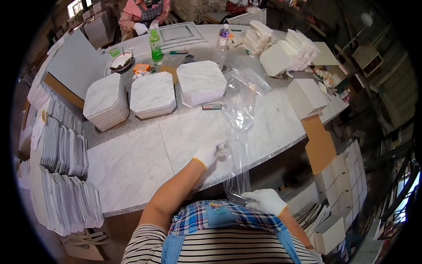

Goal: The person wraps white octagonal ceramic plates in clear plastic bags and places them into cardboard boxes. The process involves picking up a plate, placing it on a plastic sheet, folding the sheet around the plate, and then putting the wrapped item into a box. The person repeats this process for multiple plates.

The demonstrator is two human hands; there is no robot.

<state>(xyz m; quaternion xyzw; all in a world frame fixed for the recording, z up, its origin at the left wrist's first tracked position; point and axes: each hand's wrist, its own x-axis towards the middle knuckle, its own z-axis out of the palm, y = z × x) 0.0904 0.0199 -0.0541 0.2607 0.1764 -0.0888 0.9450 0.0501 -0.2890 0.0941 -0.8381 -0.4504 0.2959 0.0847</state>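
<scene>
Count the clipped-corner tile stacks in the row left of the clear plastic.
3: left stack, beside the pale panel; middle stack; right stack, nearest the plastic. None looks hidden.

Clear, wrinkled plastic film (240,115) stretches over the pale marble tabletop (278,121) and past its near edge.

Decent light on the tabletop (127,169), kinda dim along the far right. Window (75,8) at far left is blown out, plastic bag (239,115) has shiny glare, and fisheye bends everything near the rim.
</scene>
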